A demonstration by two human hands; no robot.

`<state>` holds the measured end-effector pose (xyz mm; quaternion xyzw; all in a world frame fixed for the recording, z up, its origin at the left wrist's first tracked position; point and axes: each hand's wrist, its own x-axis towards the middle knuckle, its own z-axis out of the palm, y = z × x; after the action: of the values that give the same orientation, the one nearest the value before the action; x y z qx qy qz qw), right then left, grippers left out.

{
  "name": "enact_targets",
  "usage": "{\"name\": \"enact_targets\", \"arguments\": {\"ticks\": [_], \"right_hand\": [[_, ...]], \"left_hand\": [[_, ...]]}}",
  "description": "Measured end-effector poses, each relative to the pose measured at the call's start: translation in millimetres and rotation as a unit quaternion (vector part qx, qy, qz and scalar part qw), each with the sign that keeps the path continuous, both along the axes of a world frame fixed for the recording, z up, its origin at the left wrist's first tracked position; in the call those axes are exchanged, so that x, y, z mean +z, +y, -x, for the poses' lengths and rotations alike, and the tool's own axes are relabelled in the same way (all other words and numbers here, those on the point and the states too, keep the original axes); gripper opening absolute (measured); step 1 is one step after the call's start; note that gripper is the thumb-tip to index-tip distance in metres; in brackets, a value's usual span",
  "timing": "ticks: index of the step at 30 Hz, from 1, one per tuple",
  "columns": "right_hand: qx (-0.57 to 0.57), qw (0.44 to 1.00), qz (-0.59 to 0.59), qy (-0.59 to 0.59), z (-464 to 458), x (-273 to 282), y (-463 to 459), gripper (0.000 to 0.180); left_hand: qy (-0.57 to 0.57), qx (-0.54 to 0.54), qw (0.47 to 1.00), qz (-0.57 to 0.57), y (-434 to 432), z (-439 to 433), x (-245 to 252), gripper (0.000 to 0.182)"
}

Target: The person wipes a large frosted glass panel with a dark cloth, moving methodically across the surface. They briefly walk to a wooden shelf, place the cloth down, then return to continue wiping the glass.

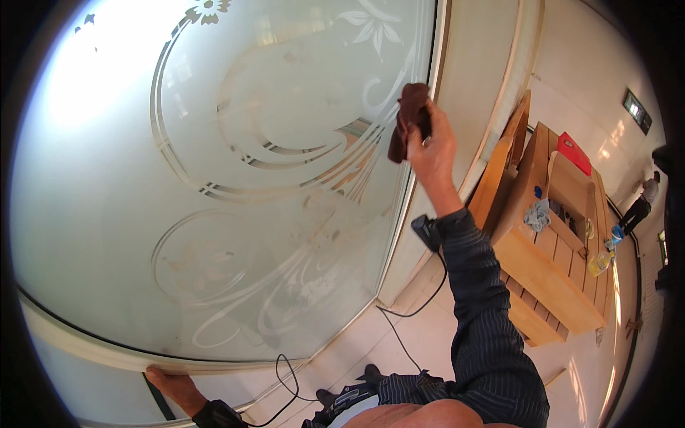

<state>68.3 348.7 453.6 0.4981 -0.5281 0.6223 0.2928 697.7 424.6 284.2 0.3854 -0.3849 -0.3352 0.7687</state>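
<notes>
A large frosted glass panel (pixel 257 224) with clear floral and scroll patterns fills the left and middle of the view. My right hand (pixel 436 144) grips a folded dark brown cloth (pixel 411 120) against the panel's right edge, beside the pale frame (pixel 471 75). Low on the left, my left hand (pixel 174 385) rests on the pale frame edge at the near side of the glass. Its fingers are partly hidden by that edge, so its grip is unclear. Faint smudges (pixel 321 219) mark the lower part of the glass.
A slatted wooden bunk-like piece (pixel 551 273) stands at right, bearing an open box (pixel 572 187), a grey rag (pixel 538 215), a red item (pixel 574 152) and a yellow bottle (pixel 599 263). Black cables (pixel 396 331) trail over the tiled floor. A person (pixel 640 203) stands far right near a blue bucket (pixel 617 234).
</notes>
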Motion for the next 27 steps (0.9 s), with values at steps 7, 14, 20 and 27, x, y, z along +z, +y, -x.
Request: {"name": "enact_targets", "arguments": {"ticks": [7,14,20,27], "right_hand": [[0.125,0.980,-0.055,0.142,-17,-27,14,0.046],[0.035,0.999,0.028,0.001,15,-8,-15,0.046],[0.089,0.993,0.026,0.071,-15,-15,1,0.048],[-0.015,0.996,0.058,-0.060,17,33,-30,0.048]], "left_hand": [[0.012,-0.005,1.000,-0.017,-1,-2,4,0.077],[0.001,-0.020,1.000,0.004,-4,-10,-3,0.093],[0.015,-0.015,1.000,-0.011,-7,-2,-14,0.072],[-0.030,-0.059,0.997,0.051,-3,23,-13,0.048]]}}
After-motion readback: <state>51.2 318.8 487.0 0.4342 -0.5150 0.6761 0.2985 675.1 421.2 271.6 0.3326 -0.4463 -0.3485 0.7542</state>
